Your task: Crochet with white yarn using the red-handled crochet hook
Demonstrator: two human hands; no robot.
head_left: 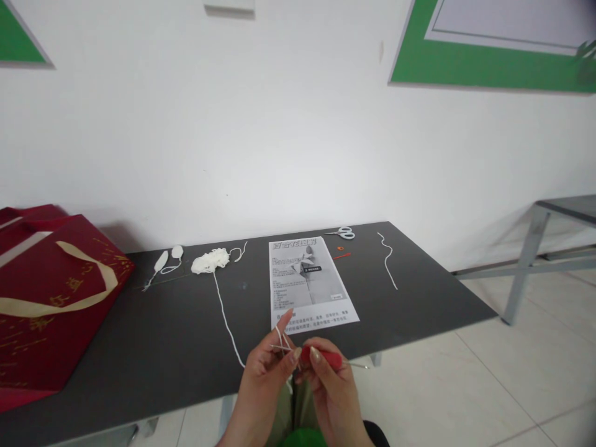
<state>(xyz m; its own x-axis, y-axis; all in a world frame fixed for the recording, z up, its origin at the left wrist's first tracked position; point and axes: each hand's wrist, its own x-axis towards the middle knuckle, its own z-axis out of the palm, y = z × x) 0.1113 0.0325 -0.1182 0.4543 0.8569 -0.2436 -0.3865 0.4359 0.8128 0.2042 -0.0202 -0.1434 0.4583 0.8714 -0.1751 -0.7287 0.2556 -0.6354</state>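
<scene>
My left hand (266, 365) is closed on white yarn, which loops over its raised index finger and is pinched near the thumb. In my right hand (331, 380) is a crochet hook (331, 358) with a red grip. Its thin metal shaft points left to the yarn at my left fingers, and another metal end sticks out to the right. A strand of yarn (226, 320) runs from my left hand back to a loose white yarn heap (212, 261) on the table. The stitches between my fingertips are too small to make out.
A printed sheet (302, 313) lies on the dark table (153, 347) beyond my hands. Scissors (345, 233), a small orange ring (340, 248), a red stick (342, 256) and a yarn piece (388, 254) lie right. Two white crocheted pieces (161, 261) and a red bag (60, 310) are left.
</scene>
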